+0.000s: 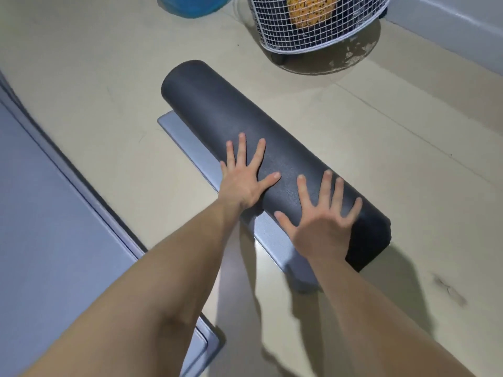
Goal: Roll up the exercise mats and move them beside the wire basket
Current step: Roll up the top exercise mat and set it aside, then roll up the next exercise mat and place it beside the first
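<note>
Closest to the person, two bare arms reach forward over the tan floor. On the left side, a grey-blue exercise mat lies flat on the floor. One of its corners shows under the left arm, near the bottom edge.

A bit farther out is the other mat, the black rolled mat. It is almost all rolled up into a fat tube and lies on the floor at a slant, from near right to far left. A thin flat strip of this mat is not rolled yet. The strip is grey-blue and sticks out from under the roll on the side near the person.

Both hands lie on top of the roll. The left hand is near the middle of it. The right hand is near the right end. The fingers of both hands are straight and spread wide, flat on the mat. The hands are side by side and do not touch.

Past the roll, with bare floor between, stands the white wire basket. Something orange-yellow and something dark are inside it. To the far left of the basket is a blue thing, cut off by the top edge. A pale wall runs behind on the right.
</note>
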`<state>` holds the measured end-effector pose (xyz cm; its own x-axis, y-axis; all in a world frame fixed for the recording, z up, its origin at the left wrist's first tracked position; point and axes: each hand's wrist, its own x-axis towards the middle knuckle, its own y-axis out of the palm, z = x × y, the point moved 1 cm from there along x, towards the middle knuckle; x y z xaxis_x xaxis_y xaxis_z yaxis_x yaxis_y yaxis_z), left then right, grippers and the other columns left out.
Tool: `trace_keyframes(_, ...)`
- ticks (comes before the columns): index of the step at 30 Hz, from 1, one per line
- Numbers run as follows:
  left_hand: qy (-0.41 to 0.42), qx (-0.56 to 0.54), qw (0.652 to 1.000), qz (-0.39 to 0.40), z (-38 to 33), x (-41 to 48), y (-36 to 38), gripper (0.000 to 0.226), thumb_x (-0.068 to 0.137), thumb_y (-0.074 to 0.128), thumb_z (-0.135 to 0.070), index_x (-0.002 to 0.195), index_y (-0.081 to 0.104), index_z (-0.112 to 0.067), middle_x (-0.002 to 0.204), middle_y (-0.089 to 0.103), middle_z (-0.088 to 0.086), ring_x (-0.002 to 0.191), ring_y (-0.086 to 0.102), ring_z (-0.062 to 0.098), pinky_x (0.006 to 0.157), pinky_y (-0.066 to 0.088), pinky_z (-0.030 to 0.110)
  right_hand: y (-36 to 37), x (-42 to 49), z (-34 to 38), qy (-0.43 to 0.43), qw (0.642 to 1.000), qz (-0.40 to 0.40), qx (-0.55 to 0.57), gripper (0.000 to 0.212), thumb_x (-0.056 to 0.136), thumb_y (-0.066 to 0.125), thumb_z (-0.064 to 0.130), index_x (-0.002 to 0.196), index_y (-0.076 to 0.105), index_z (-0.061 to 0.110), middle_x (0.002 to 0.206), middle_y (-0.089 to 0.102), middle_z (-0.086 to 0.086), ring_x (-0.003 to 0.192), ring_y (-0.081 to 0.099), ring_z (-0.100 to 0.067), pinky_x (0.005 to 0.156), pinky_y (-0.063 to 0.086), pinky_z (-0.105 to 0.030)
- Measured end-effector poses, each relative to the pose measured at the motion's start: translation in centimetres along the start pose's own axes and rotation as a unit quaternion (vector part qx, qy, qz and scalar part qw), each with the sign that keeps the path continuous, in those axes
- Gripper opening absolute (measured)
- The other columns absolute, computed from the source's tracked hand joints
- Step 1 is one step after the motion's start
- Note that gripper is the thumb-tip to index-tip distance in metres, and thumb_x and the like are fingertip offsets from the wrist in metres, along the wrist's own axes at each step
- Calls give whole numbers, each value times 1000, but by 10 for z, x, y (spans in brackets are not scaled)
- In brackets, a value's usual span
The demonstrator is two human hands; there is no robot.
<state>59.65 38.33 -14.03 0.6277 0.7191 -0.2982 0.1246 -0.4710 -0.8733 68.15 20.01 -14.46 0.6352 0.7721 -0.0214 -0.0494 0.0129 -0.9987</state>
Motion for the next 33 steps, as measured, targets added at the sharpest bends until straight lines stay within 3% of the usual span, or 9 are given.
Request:
trace_keyframes(5, -22, 33, 999, -13, -8, 7, 7, 86, 94, 39, -76, 160, -6, -46, 167, -29, -3, 153, -30, 31, 123, -5, 60, 9, 11, -8, -4, 1000, 16, 25, 92, 86, 29, 86, 163, 16, 37, 170, 5, -18, 156, 8, -39, 115, 6, -71)
trace_keyframes(7, -33, 32, 999, -7, -14, 2, 1, 84, 96, 40, -73, 161, -4, -45, 168, -27, -2, 154, -27, 31, 124, 1, 58, 9, 11, -9, -3, 999, 47, 12, 94, 85, 23, 88, 163, 4, 38, 171, -4, -16, 156, -1, -37, 115, 4, -71)
trace_keyframes(9, -36, 20, 999, -25, -22, -12, -2, 77, 100, 40, -66, 163, 2, -41, 171, -18, -2, 157, -16, 31, 126, 13, 53, 5, 10, -9, -16, 999, 36, 12, 94, 87, 26, 85, 164, 7, 35, 171, -1, -16, 156, 1, -37, 116, 5, -69)
trace_keyframes(13, -35, 1, 996, -78, -4, -102, 11, 71, 105, 37, -53, 164, 12, -22, 172, 11, 3, 158, 10, 26, 126, 20, 43, -7, -9, 9, -208, 977, 8, -36, 70, 99, 34, 65, 158, 37, 27, 169, 23, -10, 155, 21, -31, 120, 10, -64)
trace_keyframes(18, -115, 46, 989, -75, 86, -249, 8, 66, 107, 41, -42, 161, 23, -10, 167, 27, 9, 152, 23, 27, 122, 23, 41, -42, -63, 76, -247, 968, 40, -10, 63, 102, 40, 55, 158, 32, 27, 168, 26, -4, 151, 28, -27, 120, 23, -50)
trace_keyframes(22, -199, 55, 975, -82, 161, -364, 8, 65, 104, 47, -42, 157, 31, -8, 159, 37, 9, 144, 34, 28, 116, 32, 42, -43, -142, 146, -318, 935, 150, 55, 59, 100, 49, 47, 153, 40, 25, 165, 29, -5, 141, 40, -29, 107, 37, -43)
trace_keyframes(26, -281, 83, 955, -42, 224, -470, 29, 73, 99, 48, -57, 157, 30, -16, 164, 30, 8, 148, 28, 32, 119, 28, 44, -17, -228, 196, -447, 871, 203, -11, 63, 95, 54, 52, 151, 36, 29, 157, 32, 0, 135, 41, -29, 99, 42, -41)
trace_keyframes(30, -340, 48, 939, 6, 262, -555, 63, 85, 90, 54, -68, 159, 25, -27, 170, 15, 6, 152, 17, 38, 121, 27, 50, 6, -299, 230, -537, 818, 193, -80, 59, 90, 54, 59, 137, 41, 27, 140, 40, -1, 122, 41, -30, 84, 40, -40)
trace_keyframes(33, -343, 47, 938, 26, 272, -610, 90, 89, 90, 63, -62, 160, 16, -35, 172, 4, 0, 153, 13, 38, 117, 34, 51, 14, -337, 240, -547, 813, 167, -107, 61, 90, 57, 59, 138, 42, 25, 139, 42, -1, 120, 43, -31, 86, 43, -41)
